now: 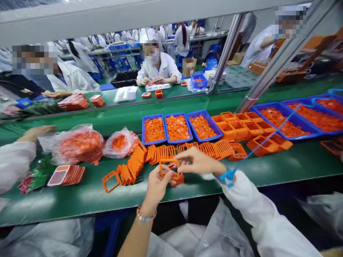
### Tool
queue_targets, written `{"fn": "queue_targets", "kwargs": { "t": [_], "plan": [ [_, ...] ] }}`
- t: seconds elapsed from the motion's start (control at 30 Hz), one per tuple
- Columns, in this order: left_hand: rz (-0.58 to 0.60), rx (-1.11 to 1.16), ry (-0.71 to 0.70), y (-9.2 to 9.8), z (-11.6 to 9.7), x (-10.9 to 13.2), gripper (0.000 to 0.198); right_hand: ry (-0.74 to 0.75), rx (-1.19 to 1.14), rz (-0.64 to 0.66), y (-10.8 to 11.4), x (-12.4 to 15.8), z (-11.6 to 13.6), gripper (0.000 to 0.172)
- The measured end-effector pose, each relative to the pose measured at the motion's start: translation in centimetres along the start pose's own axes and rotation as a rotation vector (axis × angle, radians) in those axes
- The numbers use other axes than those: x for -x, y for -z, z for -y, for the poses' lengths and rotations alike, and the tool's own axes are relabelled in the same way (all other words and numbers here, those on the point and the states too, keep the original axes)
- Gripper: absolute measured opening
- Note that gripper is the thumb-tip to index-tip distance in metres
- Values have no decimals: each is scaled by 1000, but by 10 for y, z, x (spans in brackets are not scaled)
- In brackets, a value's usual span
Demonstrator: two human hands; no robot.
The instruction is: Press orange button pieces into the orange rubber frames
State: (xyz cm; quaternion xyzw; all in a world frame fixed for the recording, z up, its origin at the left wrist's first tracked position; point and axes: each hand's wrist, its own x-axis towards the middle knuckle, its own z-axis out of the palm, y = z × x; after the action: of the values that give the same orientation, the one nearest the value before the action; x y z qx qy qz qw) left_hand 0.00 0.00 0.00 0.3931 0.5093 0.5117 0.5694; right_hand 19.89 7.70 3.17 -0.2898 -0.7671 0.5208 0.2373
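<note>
At the far left of the green conveyor belt (80, 200), a co-worker's hand (37, 132) lies near a clear bag of orange plastic frames (77, 145), with a smaller bag (119, 143) just beside it. A leaning row of loose frames (136, 160) runs along the belt behind my hands. My left hand (158, 189), a bead bracelet (146, 214) on its wrist, pinches an orange rectangular frame (169, 167) just above another frame (177, 179) lying on the belt. My right hand (199, 161) reaches across and grips the same frame's right side between its fingertips. A blue wrist strap (227, 177) circles my right wrist, its blue cord (264, 141) running off over stacked frames (264, 145). Behind, blue trays (154, 115) hold orange pieces.
</note>
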Motion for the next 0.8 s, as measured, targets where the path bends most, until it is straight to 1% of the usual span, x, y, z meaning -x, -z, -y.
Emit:
{"fn": "queue_targets", "kwargs": {
  "t": [0.03,0.07,0.13,0.17,0.2,0.27,0.33,0.4,0.53,0.67,0.8],
  "plan": [
    [6,1,17,-1,2,2,50,-73,132,-126,23,-7,-8,39],
    [11,2,35,-1,3,4,50,-125,217,-234,44,-14,-16,36],
    [15,3,72,-1,5,8,51,-345,581,-444,84,-24,-34,31],
    [17,2,94,-1,6,10,52,-404,660,-490,100,-28,-44,30],
    [15,3,115,-1,6,12,52,-449,705,-507,114,-30,-55,28],
    [5,9,142,1,6,15,53,-536,777,-503,132,-33,-75,26],
    [-13,23,147,2,5,17,53,-589,818,-472,140,-34,-92,25],
    [-24,37,147,4,4,17,52,-608,831,-441,140,-36,-104,24],
    [-35,53,153,6,3,18,51,-604,784,-434,137,-38,-118,15],
    [-47,56,155,5,4,18,50,-579,675,-523,141,-36,-119,8],
    [-45,50,147,3,4,14,53,-536,507,-656,146,-31,-109,15]
  ]
}}
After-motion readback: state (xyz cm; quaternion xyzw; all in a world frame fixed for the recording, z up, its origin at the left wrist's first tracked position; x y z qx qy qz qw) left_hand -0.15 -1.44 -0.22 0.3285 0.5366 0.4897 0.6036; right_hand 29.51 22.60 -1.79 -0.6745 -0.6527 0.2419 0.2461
